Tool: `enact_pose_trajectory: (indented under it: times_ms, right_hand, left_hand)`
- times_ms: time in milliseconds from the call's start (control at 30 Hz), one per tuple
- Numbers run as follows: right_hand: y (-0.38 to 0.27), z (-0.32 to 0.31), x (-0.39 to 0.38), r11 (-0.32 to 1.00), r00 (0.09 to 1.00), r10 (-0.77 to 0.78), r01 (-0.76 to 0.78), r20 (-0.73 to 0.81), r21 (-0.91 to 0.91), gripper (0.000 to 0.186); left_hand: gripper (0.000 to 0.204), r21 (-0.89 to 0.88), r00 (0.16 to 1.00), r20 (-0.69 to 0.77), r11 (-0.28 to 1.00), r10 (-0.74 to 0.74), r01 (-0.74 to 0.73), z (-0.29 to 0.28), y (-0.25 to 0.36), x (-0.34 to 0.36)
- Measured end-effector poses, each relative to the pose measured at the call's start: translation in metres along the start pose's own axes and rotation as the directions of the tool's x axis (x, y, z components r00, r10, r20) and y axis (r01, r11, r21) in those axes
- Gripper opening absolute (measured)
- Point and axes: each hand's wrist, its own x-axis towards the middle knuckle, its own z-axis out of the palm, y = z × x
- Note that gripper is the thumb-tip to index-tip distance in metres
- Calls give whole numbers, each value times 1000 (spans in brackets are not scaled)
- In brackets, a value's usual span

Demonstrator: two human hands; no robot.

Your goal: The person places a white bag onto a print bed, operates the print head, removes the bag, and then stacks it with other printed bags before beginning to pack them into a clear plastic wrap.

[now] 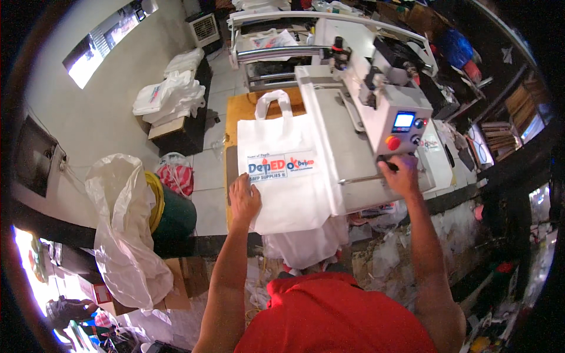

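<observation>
A white tote bag [285, 206] with a looped handle lies flat on a brown board [232, 141]. Blue and red print runs across its middle. My left hand [245, 199] rests on the bag's left edge beside the print, its fingers lying out flat. At the right stands a white heat press [385, 117] with a lit screen, a red button and a wide flat plate [335, 117]. The plate is over to the right of the print, next to the bag's right edge. My right hand [401, 175] is wrapped round a dark handle [384, 160] below the control box.
Stacked white bags [170, 94] lie on a dark bench at the left. Nearer, a large clear plastic bag [126, 229] stands by a green bin [176, 212] with a yellow rim. Metal rails [276, 54] run behind the board. Scraps litter the floor below the press.
</observation>
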Motion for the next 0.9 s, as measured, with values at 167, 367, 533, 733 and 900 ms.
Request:
enact_pose_trajectory:
  times_ms: [167,367,533,733,900]
  right_hand:
    - [-75,26,11,988,989,-150,150,-5,36,26]
    - [-143,53,17,971,973,-226,222,38,87,25]
    - [-162,59,14,949,959,-280,269,51,164,28]
    - [-176,36,6,928,945,-315,286,92,240,40]
    - [-153,13,-81,740,858,-318,-42,404,671,18]
  left_hand:
    - [38,-29,1000,-16,999,-19,19,1,-6,0]
    - [30,-343,972,-33,916,-232,208,4,-39,1]
    - [28,-370,894,-151,863,-422,344,-24,-76,-12]
    - [26,-404,671,-314,734,-672,546,-59,-122,-117]
    - [25,303,858,-155,803,-489,513,-64,-166,-340]
